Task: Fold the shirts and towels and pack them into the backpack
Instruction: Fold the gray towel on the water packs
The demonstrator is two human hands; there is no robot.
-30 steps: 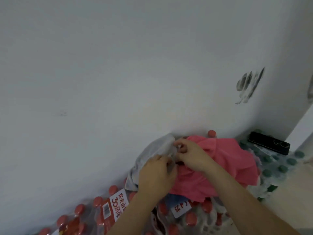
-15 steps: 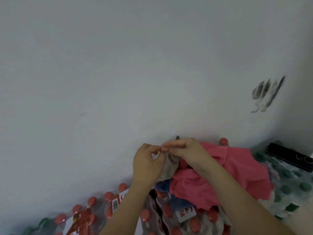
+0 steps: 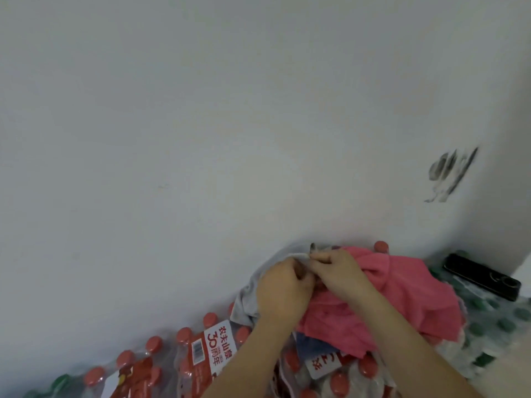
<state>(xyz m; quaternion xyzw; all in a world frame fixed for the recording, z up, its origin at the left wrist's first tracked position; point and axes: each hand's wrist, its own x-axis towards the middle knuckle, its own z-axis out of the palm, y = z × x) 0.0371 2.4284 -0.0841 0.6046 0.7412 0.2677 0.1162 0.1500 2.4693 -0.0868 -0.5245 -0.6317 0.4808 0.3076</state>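
Observation:
A grey cloth [image 3: 253,294] lies bunched against the white wall on top of packs of bottles. My left hand [image 3: 283,291] grips it with curled fingers. My right hand [image 3: 337,270] pinches the cloth's upper edge just right of the left hand. A crumpled pink garment [image 3: 402,297] lies to the right, partly under my right forearm. A bit of blue fabric [image 3: 307,341] shows beneath the pink one. No backpack is in view.
Shrink-wrapped packs of red-capped bottles [image 3: 201,354] fill the lower left and middle. Green-capped bottles [image 3: 500,320] stand at the right, with a black phone [image 3: 482,275] lying on them. A white wall [image 3: 201,124] with a dark smudge [image 3: 451,173] rises behind.
Both hands have kept working at the grey cloth's edge. More of the grey cloth now hangs spread out to the left of my left hand than half a second ago.

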